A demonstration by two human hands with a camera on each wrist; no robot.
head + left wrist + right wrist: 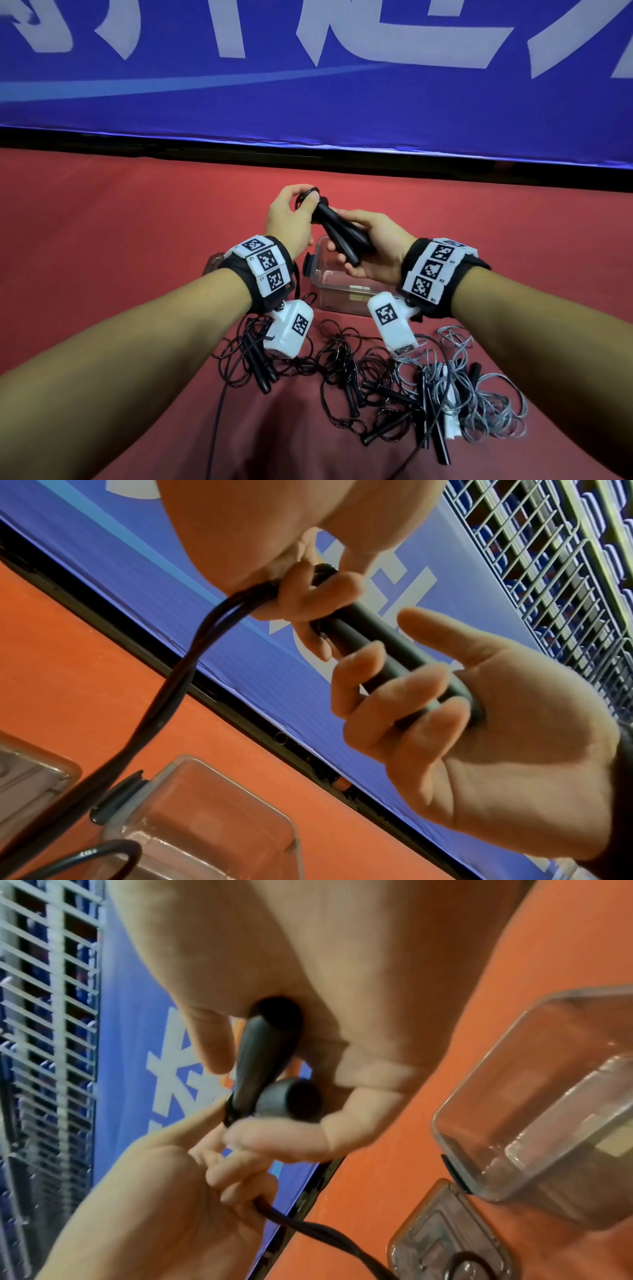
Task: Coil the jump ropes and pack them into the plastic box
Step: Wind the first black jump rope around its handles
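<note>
Both hands hold one black jump rope above the clear plastic box [337,286]. My right hand [363,246] grips its two black handles [346,236] side by side, fingers curled round them; the handles [394,653] and their butt ends [291,1099] show in the wrist views. My left hand [294,216] pinches the bundled black cord [306,197] at the handles' far end. The cord [178,680] hangs in a loop below that hand, and the cord [308,1229] trails down toward the floor. The box [192,821] stands open and looks empty inside.
The box's clear lid [445,1240] lies on the red floor left of the box [534,1123]. Several loose black ropes [342,377] and a grey rope [479,394] lie tangled near me. A blue banner [308,85] with a black base runs across the far side.
</note>
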